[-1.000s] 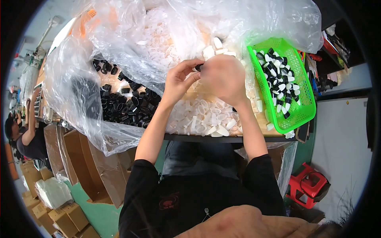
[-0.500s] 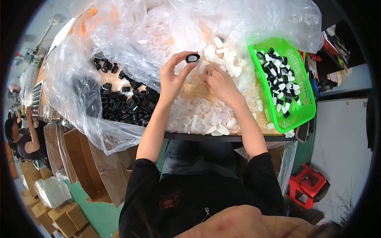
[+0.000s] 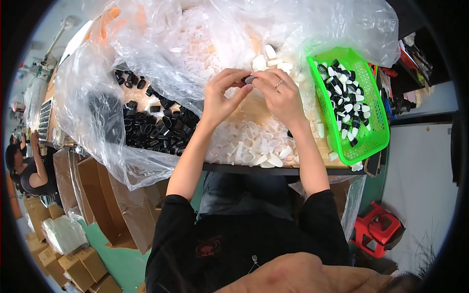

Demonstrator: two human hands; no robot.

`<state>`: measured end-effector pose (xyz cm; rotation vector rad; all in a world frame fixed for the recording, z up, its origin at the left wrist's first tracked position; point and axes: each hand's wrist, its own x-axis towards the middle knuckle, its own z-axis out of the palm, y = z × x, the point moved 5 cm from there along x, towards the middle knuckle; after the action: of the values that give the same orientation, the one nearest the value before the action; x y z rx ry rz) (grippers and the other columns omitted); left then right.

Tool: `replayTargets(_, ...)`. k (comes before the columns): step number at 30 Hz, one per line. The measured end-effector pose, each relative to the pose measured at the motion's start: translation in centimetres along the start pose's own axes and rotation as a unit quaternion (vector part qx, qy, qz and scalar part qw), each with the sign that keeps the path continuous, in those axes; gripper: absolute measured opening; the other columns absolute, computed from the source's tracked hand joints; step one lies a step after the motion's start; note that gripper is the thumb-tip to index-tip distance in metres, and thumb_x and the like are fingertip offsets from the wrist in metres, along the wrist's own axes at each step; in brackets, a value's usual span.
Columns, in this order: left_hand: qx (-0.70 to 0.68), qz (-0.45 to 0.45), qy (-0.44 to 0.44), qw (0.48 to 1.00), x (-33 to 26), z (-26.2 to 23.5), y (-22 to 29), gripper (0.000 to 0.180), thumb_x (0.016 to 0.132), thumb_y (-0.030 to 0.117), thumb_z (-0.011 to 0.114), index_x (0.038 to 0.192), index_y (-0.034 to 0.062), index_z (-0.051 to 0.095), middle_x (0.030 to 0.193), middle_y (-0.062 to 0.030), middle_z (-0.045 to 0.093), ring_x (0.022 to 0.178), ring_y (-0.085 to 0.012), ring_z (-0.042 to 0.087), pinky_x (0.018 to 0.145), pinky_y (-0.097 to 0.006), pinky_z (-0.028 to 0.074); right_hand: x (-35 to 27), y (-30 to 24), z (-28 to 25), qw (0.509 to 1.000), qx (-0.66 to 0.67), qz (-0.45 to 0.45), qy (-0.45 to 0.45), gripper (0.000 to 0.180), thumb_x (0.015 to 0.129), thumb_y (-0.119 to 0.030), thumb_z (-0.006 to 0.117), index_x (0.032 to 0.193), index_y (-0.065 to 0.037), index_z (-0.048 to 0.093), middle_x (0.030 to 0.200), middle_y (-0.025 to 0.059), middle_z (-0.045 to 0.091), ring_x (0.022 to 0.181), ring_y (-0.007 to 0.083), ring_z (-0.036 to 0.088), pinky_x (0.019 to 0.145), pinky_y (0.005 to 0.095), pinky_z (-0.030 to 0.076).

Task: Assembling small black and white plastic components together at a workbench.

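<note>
On the left, black rings (image 3: pixel 156 127) are lying under a clear plastic bag (image 3: pixel 93 112). The left hand (image 3: pixel 220 97) and right hand (image 3: pixel 281 95) are meeting mid-surface, each grip pinching a small dark ring (image 3: pixel 249 79) above the white caps (image 3: pixel 254 144). A green basket (image 3: pixel 373 139) is sitting far right.

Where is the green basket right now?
In the head view the green basket sits at the table's right end, just right of the right hand, holding black and white pieces beside the loose white parts.
</note>
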<state>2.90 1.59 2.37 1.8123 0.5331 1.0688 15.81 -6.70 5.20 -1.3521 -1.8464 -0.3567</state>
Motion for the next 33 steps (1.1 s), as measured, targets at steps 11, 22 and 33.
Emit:
replayTargets(11,-0.028,0.029,-0.001,0.999,-0.4,0.7,-0.4,0.019,0.087,-0.006,0.063,0.105,-0.0039,0.068,0.102,-0.0086,0.060,0.090,-0.0146,0.063,0.082,-0.025,0.054,-2.1,3.1,3.0,0.832,0.427,0.355,-0.014,0.021,0.085,-0.008,0.071,0.104,-0.001,0.067,0.097,0.0080,0.065,0.087,0.0121,0.064,0.077,0.0252,0.052)
replayTargets(22,0.018,0.017,0.039,0.999,-0.5,0.5,-0.1,0.015,0.082,-0.008,0.062,0.096,-0.0027,0.067,0.085,-0.0116,0.061,0.077,-0.0214,0.067,0.068,-0.028,0.056,-1.4,1.2,2.9,0.924,0.266,0.276,0.000,0.012,0.087,-0.006,0.067,0.097,0.000,0.068,0.082,0.0055,0.060,0.072,0.0128,0.060,0.070,0.0235,0.050)
replayTargets(33,0.646,-0.132,0.105,0.744,-6.9,-11.0,4.1,0.019,0.078,0.020,0.072,0.081,0.0049,0.061,0.093,-0.0137,0.057,0.088,-0.0342,0.056,0.075,-0.043,0.045,-2.9,7.8,-10.4,0.894,-0.263,0.283,0.229,0.014,0.077,-0.010,0.069,0.090,-0.009,0.071,0.095,0.0081,0.053,0.092,0.0260,0.052,0.085,0.0388,0.042)
